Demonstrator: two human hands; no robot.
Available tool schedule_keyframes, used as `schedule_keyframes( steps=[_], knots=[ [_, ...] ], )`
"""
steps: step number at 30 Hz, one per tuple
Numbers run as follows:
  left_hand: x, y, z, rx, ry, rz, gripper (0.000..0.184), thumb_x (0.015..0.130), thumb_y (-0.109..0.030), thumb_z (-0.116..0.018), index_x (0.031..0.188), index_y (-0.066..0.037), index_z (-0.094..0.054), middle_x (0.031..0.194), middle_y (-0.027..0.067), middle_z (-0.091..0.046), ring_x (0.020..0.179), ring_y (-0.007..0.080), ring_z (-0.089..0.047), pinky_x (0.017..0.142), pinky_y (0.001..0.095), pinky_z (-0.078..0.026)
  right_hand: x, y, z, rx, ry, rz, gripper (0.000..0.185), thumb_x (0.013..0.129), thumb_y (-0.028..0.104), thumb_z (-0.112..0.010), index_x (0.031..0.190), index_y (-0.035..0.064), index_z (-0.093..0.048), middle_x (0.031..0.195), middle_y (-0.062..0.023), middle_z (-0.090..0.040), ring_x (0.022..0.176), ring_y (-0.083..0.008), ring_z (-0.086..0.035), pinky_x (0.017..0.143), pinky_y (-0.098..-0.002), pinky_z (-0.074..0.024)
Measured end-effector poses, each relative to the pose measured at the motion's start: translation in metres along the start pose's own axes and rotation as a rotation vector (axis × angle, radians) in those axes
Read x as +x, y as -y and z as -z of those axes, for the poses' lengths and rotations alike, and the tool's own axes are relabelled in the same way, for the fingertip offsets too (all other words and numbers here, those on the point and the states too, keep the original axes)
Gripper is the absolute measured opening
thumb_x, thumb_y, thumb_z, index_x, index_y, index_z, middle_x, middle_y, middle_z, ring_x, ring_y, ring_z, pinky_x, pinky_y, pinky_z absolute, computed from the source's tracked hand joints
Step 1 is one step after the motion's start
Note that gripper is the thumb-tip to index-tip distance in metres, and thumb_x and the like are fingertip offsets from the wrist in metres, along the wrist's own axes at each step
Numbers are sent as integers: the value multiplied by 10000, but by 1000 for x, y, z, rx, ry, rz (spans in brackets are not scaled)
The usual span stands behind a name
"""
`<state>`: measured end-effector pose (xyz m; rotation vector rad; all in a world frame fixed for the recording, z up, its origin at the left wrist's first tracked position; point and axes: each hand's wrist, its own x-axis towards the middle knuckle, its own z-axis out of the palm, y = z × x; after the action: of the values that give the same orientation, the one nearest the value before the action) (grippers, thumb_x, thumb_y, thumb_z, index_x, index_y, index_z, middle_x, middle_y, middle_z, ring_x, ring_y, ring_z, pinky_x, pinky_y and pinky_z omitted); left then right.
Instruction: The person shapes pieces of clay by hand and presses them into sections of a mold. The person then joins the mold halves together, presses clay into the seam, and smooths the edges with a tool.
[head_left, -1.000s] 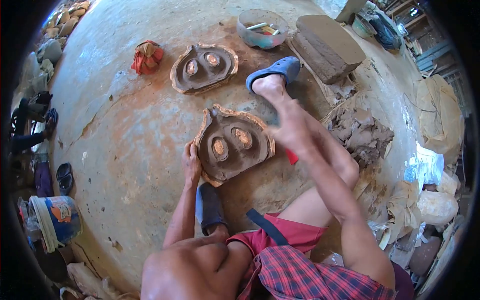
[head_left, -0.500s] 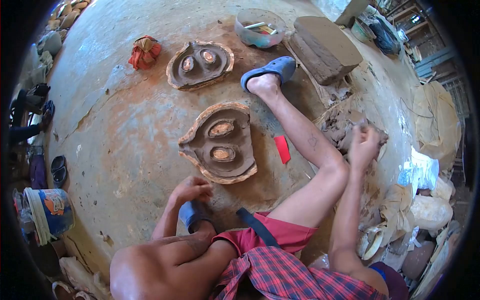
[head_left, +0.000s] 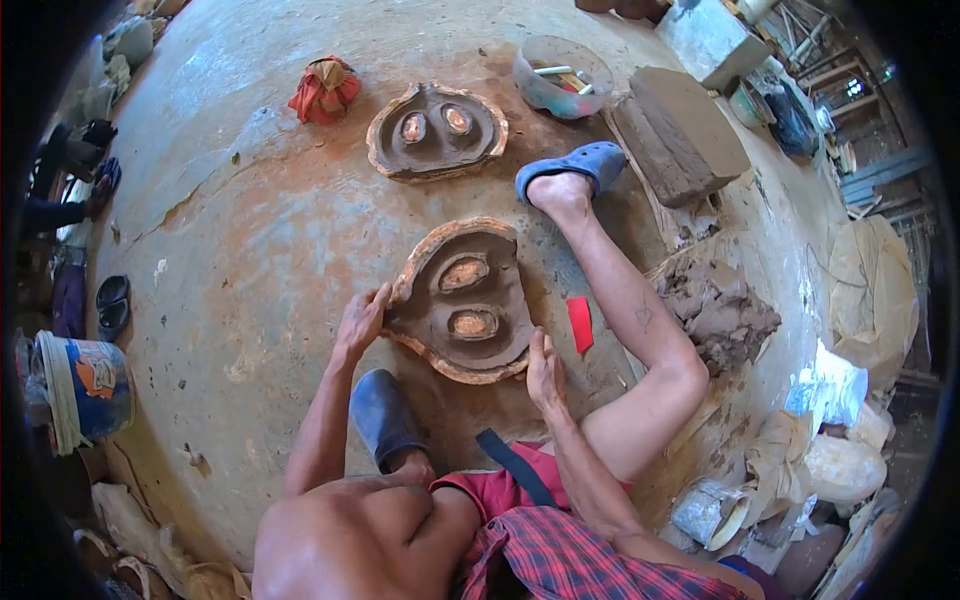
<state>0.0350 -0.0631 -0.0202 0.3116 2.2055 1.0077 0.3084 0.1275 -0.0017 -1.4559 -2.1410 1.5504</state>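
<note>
A clay-lined mold point(head_left: 480, 295) with an orange-brown rim and two oval bumps lies on the floor before me, its narrow tip to the left. My left hand point(head_left: 364, 318) grips that tip with its fingers closed over the rim. At the lower right edge, my right hand point(head_left: 545, 370) holds the rim, thumb up. Just right of the mold lies a small red piece point(head_left: 580, 324). A similar lined mold point(head_left: 437, 132) rests farther away, beside a red cloth bundle point(head_left: 325, 90).
A basin with tools point(head_left: 562, 78) and a big clay block point(head_left: 680, 135) stand at the back right. Loose clay point(head_left: 718, 312) lies beyond my bent leg. Blue clogs are on my feet. A bucket point(head_left: 85, 388) stands at left, bags at right.
The near mold has turned so its tip points left. My right hand went to the loose clay and came back to the mold's edge. My left hand let go and took hold again.
</note>
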Motion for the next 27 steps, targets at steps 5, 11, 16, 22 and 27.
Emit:
schedule_keyframes(
  steps=[5, 11, 16, 22, 27],
  knots=[
    [-72, 7, 35, 46, -36, 51, 499, 1071, -431, -547, 1205, 17, -722, 929, 178, -764, 925, 247, -752, 842, 402, -567, 16, -22, 1, -151, 90, 8, 894, 1069, 728, -220, 1384, -21, -596, 1079, -319, -717, 1087, -493, -676, 959, -544, -482],
    [-181, -92, 79, -250, -60, -36, 396, 1032, -172, -656, 1395, -22, -603, 754, 115, -709, 671, 185, -727, 586, 339, -589, 48, -3, -19, -16, 277, 93, 1055, 1026, 813, -201, 1234, -122, -644, 1052, -293, -708, 1046, -334, -665, 966, -454, -474],
    [-172, -93, 68, -385, 113, -134, 290, 1022, -96, -682, 1291, -18, -608, 728, 60, -677, 610, 126, -702, 501, 268, -576, 111, -8, -37, 106, 301, 44, 1183, 969, 891, -165, 1185, -136, -712, 1088, -240, -757, 1098, -308, -679, 1019, -421, -483],
    [-116, -144, 34, -284, -33, -357, 261, 983, -156, -767, 1147, 8, -647, 759, 53, -683, 595, 95, -678, 498, 257, -569, 172, 16, -16, -257, 116, -53, 1043, 958, 866, -334, 999, -72, -788, 867, -243, -764, 866, -311, -745, 840, -381, -575],
    [-81, -164, 39, -255, -48, -307, 333, 962, -266, -803, 1080, 21, -681, 668, 57, -680, 533, 100, -631, 478, 284, -489, 168, 82, 9, -442, -16, 189, 677, 971, 624, -631, 921, -37, -769, 942, -280, -763, 950, -437, -749, 886, -514, -553]
  ],
)
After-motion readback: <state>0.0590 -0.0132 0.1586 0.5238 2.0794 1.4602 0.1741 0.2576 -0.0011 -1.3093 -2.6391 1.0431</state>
